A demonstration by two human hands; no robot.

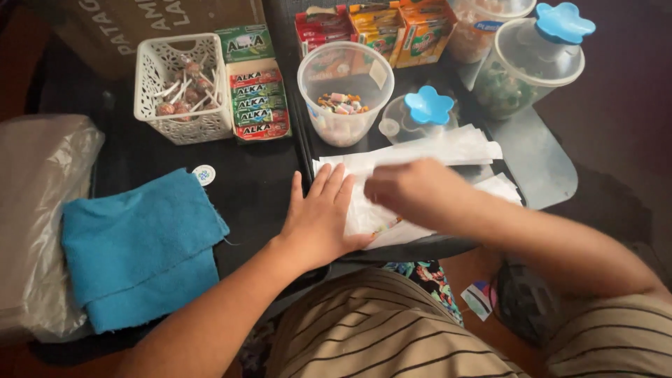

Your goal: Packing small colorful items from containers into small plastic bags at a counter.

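Stack of thin white paper bags [420, 175] lying on the dark counter [259, 189], just in front of the clear tub of small wrapped sweets [344, 94]. Left hand [320, 217] spread flat, fingers wide, pressing down the near left corner of the bags. Right hand [413, 190] loosely curled over the middle of the stack, blurred; holding nothing that shows, though whether the fingertips pinch the top sheet cannot be told. A thin coloured strip [387, 225] peeking out at the near edge of the bags, just right of the left hand. Probably best to keep the flat palm firm so the stack does not slide, and to work only the top sheet with light fingertips, since such thin paper likely creases or tears under a hard pull. Just behind the bags, right of the tub, a small clear lid with a blue flower knob [428, 106]; further right, a large clear jar with a blue flower-shaped lid [532, 59]. Behind the tub, red and orange cartons [378, 28]. Left of the tub, green and red packets [255, 101] stacked, and a white lattice basket of lollipops [183, 87]. Well to the left of the bags, a folded blue cloth [140, 245] beside a grey plastic bag [38, 203].
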